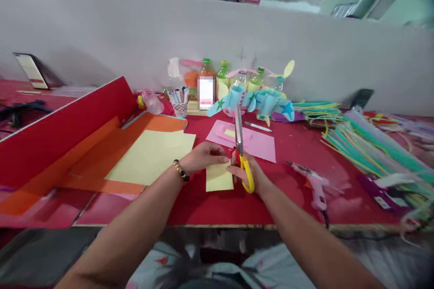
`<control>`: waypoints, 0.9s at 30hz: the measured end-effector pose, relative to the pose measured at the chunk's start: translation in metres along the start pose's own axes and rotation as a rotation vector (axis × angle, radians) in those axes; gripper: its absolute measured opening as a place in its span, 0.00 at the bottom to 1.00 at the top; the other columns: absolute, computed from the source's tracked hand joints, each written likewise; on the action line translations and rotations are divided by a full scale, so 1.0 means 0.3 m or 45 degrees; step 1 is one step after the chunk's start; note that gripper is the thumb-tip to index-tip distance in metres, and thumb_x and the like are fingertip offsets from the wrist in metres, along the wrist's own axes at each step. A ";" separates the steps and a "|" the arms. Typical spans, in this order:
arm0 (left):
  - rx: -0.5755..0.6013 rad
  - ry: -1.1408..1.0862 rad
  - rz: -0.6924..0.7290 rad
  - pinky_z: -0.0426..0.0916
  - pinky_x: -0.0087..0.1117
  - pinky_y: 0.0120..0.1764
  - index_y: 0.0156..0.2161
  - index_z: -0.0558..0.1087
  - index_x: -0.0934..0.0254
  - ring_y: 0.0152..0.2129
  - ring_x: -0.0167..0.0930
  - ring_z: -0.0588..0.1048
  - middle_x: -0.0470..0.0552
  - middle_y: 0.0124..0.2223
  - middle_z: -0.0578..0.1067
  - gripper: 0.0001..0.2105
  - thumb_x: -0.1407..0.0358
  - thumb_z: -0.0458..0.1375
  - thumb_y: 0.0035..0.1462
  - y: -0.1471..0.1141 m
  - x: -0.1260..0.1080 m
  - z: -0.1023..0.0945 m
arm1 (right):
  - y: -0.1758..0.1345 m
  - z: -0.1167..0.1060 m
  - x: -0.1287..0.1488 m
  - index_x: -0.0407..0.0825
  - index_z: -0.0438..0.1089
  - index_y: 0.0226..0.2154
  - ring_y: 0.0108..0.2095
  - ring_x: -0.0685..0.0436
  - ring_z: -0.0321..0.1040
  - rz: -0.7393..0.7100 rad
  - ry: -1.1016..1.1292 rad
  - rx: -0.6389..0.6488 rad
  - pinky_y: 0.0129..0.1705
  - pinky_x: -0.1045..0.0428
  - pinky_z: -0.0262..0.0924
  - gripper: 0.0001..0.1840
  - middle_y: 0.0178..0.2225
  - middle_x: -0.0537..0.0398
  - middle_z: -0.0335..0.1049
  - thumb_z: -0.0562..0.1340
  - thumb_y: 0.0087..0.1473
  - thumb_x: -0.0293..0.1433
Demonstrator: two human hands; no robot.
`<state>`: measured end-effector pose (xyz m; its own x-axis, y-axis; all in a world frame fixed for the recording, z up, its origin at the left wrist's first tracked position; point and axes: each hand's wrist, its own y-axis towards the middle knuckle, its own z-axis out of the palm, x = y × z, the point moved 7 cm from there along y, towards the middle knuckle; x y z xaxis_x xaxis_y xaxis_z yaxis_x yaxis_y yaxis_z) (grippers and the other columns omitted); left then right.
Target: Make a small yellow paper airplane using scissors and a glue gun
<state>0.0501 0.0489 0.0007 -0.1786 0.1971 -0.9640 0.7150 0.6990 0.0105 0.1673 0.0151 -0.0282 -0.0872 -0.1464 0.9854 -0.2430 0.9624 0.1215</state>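
Note:
My left hand [206,157] has its fingers closed on the top edge of a small pale yellow piece of paper [219,179], which hangs just above the red table. My right hand [249,174] holds scissors [247,172] with yellow and red handles, their blades pointing up and away from me. The thumb and fingertips of that hand also touch the right edge of the yellow paper. Beyond my hands lies a pink sheet [261,145] with a smaller pink cutout and a yellow scrap on it. A larger pale yellow sheet [149,156] rests on orange sheets to the left.
A pink glue gun [317,185] lies to the right, near bundles of coloured pipe cleaners [369,144]. A white marker [258,127], a cup of pens [179,107] and decorated bottles [239,95] stand or lie toward the back. A red board [74,122] slants at left.

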 end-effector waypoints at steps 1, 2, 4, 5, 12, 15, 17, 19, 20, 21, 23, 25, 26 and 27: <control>0.026 -0.006 -0.009 0.62 0.26 0.31 0.31 0.73 0.70 0.26 0.26 0.68 0.49 0.29 0.73 0.14 0.57 0.61 0.51 0.003 0.011 0.011 | -0.002 0.008 0.005 0.50 0.56 0.27 0.20 0.55 0.54 0.017 -0.003 0.009 0.21 0.57 0.54 0.15 0.21 0.66 0.55 0.66 0.43 0.31; 0.042 -0.011 -0.015 0.62 0.26 0.32 0.30 0.73 0.70 0.26 0.26 0.68 0.49 0.28 0.73 0.14 0.57 0.61 0.51 0.005 0.022 0.020 | -0.003 0.015 0.009 0.50 0.56 0.27 0.19 0.55 0.54 0.032 -0.001 0.016 0.21 0.57 0.54 0.15 0.21 0.66 0.55 0.66 0.43 0.31; 0.047 -0.023 -0.017 0.63 0.26 0.32 0.29 0.72 0.69 0.26 0.26 0.68 0.49 0.27 0.72 0.13 0.57 0.61 0.50 0.010 0.039 0.034 | -0.004 0.025 0.014 0.50 0.56 0.28 0.18 0.55 0.54 0.057 0.016 0.023 0.19 0.57 0.54 0.16 0.22 0.67 0.56 0.66 0.42 0.32; 0.030 -0.032 -0.008 0.63 0.27 0.32 0.28 0.72 0.69 0.25 0.26 0.68 0.48 0.27 0.72 0.14 0.57 0.61 0.50 0.013 0.044 0.037 | -0.004 0.028 0.014 0.51 0.56 0.28 0.17 0.55 0.54 0.066 0.035 0.024 0.18 0.57 0.54 0.17 0.21 0.67 0.56 0.66 0.42 0.33; -0.287 -0.055 -0.024 0.58 0.24 0.24 0.24 0.70 0.68 0.19 0.23 0.64 0.45 0.22 0.69 0.13 0.59 0.62 0.48 0.010 0.045 -0.024 | -0.011 0.023 -0.003 0.51 0.57 0.31 0.14 0.55 0.58 0.102 0.174 -0.007 0.17 0.56 0.56 0.16 0.21 0.67 0.60 0.66 0.45 0.34; -0.561 -0.180 -0.117 0.54 0.23 0.19 0.24 0.69 0.67 0.14 0.22 0.63 0.44 0.19 0.67 0.13 0.58 0.63 0.45 -0.017 0.058 -0.130 | -0.027 0.038 0.006 0.50 0.57 0.30 0.14 0.55 0.59 0.111 0.160 0.036 0.17 0.57 0.55 0.15 0.21 0.66 0.64 0.65 0.47 0.34; -0.650 -0.315 -0.149 0.55 0.23 0.18 0.24 0.69 0.66 0.14 0.23 0.64 0.45 0.19 0.68 0.13 0.59 0.64 0.44 -0.036 0.066 -0.185 | -0.036 0.042 0.013 0.50 0.57 0.30 0.14 0.55 0.59 0.105 0.141 0.031 0.16 0.58 0.54 0.15 0.20 0.65 0.64 0.65 0.48 0.34; -0.654 -0.400 -0.161 0.57 0.23 0.18 0.25 0.68 0.66 0.15 0.23 0.66 0.45 0.20 0.69 0.13 0.59 0.65 0.42 -0.046 0.065 -0.208 | -0.037 0.040 0.012 0.50 0.57 0.30 0.15 0.55 0.60 0.104 0.175 0.005 0.17 0.58 0.55 0.15 0.20 0.65 0.65 0.65 0.49 0.36; -0.630 -0.416 -0.167 0.57 0.23 0.18 0.25 0.68 0.66 0.15 0.24 0.67 0.45 0.20 0.69 0.13 0.59 0.65 0.42 -0.047 0.062 -0.204 | -0.035 0.038 0.008 0.50 0.56 0.30 0.15 0.54 0.61 0.105 0.210 -0.010 0.17 0.58 0.55 0.15 0.21 0.64 0.66 0.64 0.50 0.37; -0.595 -0.419 -0.173 0.58 0.23 0.18 0.25 0.68 0.66 0.15 0.24 0.67 0.45 0.20 0.70 0.14 0.58 0.65 0.42 -0.045 0.058 -0.190 | -0.032 0.034 0.003 0.50 0.56 0.31 0.15 0.54 0.62 0.109 0.250 -0.024 0.17 0.58 0.55 0.15 0.21 0.63 0.67 0.63 0.51 0.38; -0.513 -0.405 -0.189 0.58 0.23 0.18 0.25 0.69 0.66 0.15 0.24 0.67 0.45 0.20 0.70 0.14 0.57 0.65 0.43 -0.037 0.049 -0.144 | -0.025 0.024 -0.008 0.50 0.55 0.32 0.15 0.53 0.63 0.120 0.322 -0.063 0.17 0.58 0.53 0.16 0.22 0.63 0.67 0.63 0.51 0.39; -0.452 -0.401 -0.202 0.60 0.23 0.19 0.25 0.69 0.66 0.15 0.23 0.67 0.45 0.20 0.69 0.15 0.57 0.65 0.43 -0.025 0.043 -0.093 | -0.018 0.015 -0.017 0.50 0.56 0.32 0.15 0.53 0.64 0.128 0.363 -0.097 0.16 0.58 0.53 0.17 0.22 0.65 0.66 0.65 0.48 0.38; -0.447 -0.412 -0.201 0.60 0.23 0.20 0.25 0.68 0.66 0.15 0.23 0.67 0.44 0.20 0.69 0.15 0.56 0.66 0.43 -0.019 0.042 -0.074 | -0.016 0.011 -0.018 0.50 0.56 0.32 0.15 0.53 0.64 0.129 0.375 -0.109 0.16 0.58 0.53 0.18 0.22 0.66 0.65 0.67 0.47 0.36; -0.459 -0.436 -0.197 0.61 0.24 0.20 0.25 0.69 0.66 0.15 0.23 0.67 0.44 0.20 0.70 0.15 0.56 0.66 0.43 -0.015 0.043 -0.061 | -0.015 0.007 -0.018 0.50 0.56 0.32 0.14 0.54 0.64 0.125 0.384 -0.122 0.16 0.58 0.53 0.18 0.22 0.67 0.64 0.67 0.46 0.35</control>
<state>0.0322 0.0610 -0.0069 0.0111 -0.1212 -0.9926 0.4090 0.9063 -0.1061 0.1668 0.0113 -0.0343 0.1881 0.0085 0.9821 -0.1545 0.9878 0.0210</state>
